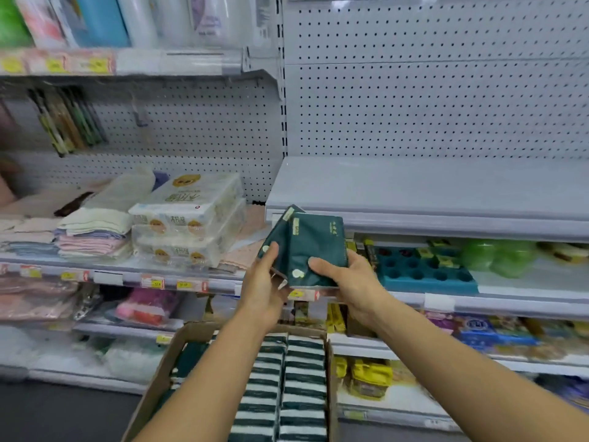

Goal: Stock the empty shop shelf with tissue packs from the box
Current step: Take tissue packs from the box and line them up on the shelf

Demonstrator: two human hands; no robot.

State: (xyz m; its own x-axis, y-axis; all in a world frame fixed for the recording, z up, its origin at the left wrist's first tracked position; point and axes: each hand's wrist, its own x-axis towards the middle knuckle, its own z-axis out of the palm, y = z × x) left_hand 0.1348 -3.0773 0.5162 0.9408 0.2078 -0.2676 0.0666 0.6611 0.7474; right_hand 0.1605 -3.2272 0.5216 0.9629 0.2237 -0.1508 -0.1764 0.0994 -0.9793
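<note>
Empty grey shelf (430, 189) spanned frame at 2 o'clock, bare pegboard (430, 90) behind. Cardboard box (153, 384) sat at 6 o'clock, packed with dark green tissue packs in rows (290, 387). White tissue bundles (188, 218) lay at 9 o'clock beside folded towels (95, 231). Held packs (306, 250), two or more, hovered centre frame just below shelf lip. Left hand (264, 288) gripped packs' left edge, thumb on front. Right hand (347, 282) clasped right side, thumb pressing front, fingers hidden behind.

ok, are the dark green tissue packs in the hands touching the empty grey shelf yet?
Cannot tell. In the head view the dark green tissue packs, held by both hands, overlap the front lip of the empty grey shelf; neither contact nor a gap shows.
</note>
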